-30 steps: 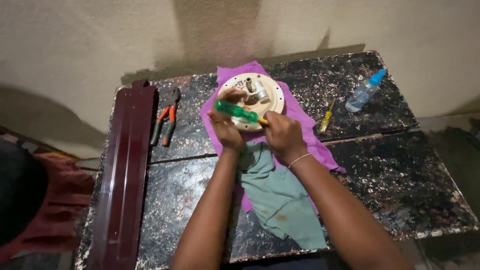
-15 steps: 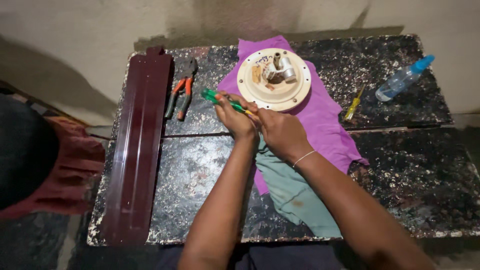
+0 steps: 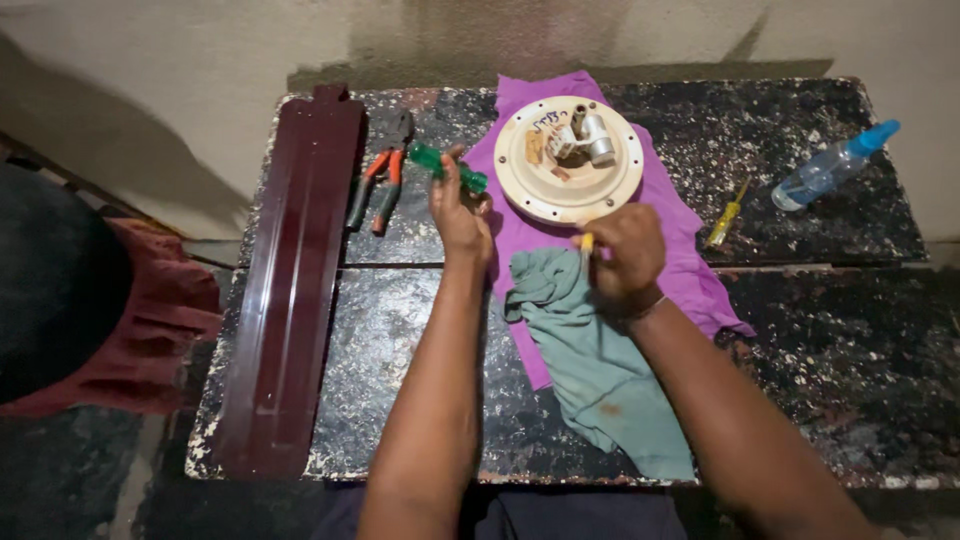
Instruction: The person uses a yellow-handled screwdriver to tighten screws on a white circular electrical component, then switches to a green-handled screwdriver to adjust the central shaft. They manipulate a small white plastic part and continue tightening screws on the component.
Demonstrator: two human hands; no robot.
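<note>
The left hand (image 3: 460, 215) is closed around a green-handled screwdriver (image 3: 448, 166), whose handle sticks out toward the pliers (image 3: 378, 182) on the dark speckled table (image 3: 800, 330). The right hand (image 3: 622, 250) pinches a small yellow-tipped piece (image 3: 587, 242) between thumb and fingers — too small to tell what it is — just above the green cloth (image 3: 600, 370). Just beyond both hands sits the cream round plate (image 3: 600, 185) with metal parts at its centre, resting on a purple cloth (image 3: 690, 270).

To handle this well, I judge the small piece wants a firm pinch held over the cloths, so a slip lands soft, and the screwdriver a steady hold with its tip kept off the plate's fittings.

Further out lie a yellow screwdriver (image 3: 725, 215), a clear spray bottle (image 3: 835, 165) and — at the left edge — a long maroon blade (image 3: 295, 280).
</note>
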